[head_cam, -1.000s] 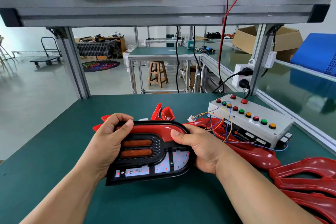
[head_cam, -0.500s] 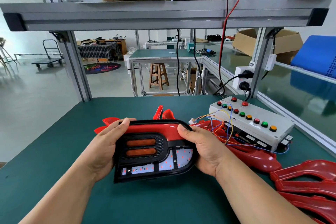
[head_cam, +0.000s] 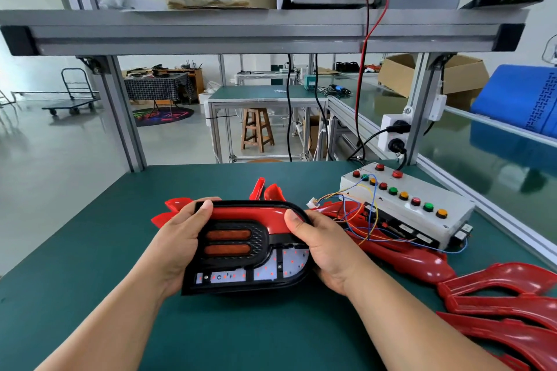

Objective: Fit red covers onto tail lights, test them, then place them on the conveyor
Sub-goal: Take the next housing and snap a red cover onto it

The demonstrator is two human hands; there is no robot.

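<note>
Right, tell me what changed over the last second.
The left hand re-set its thumb, now pressing the top left corner of the tail light; the light itself barely shifted. Both hands still grip it, the right hand with its thumb on the red cover. Button box and loose covers stayed put.

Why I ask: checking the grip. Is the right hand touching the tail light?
Touching. Head view: right hand grips the tail light at its right end, thumb on top.

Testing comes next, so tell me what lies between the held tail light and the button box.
Red covers and loose coloured wires lie between the tail light and the button box.
</note>
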